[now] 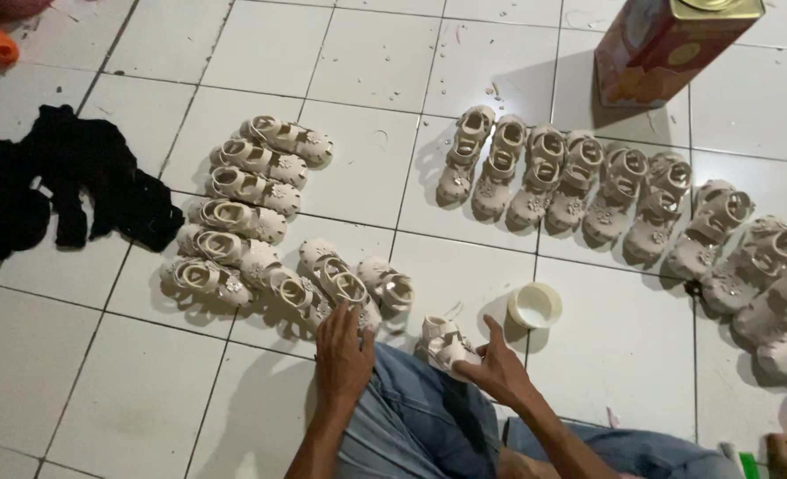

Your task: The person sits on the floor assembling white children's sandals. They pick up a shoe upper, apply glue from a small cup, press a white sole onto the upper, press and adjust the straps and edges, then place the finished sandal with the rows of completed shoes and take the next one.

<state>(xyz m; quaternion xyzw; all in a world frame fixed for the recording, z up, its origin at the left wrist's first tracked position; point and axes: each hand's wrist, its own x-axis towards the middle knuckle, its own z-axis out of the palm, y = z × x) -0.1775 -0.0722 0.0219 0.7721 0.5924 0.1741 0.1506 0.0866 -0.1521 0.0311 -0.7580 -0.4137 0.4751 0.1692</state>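
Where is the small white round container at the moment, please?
In the head view, the small white round container sits on the tiled floor right of centre, just beyond the right hand, below the long row of cream sandals.

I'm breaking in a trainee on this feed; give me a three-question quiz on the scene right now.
1. True or false: the right hand holds a sandal.
2. What does the left hand rest on? A) the tin B) the near cluster of sandals C) the black cloth
3. Fill in: the white tape roll lies on the ____ beside the right hand.

Key
1. True: its fingers grip a cream sandal above the knee.
2. B: the fingertips touch the sandals of the left group; the tin and black cloth are far off.
3. Floor, the white tiles.
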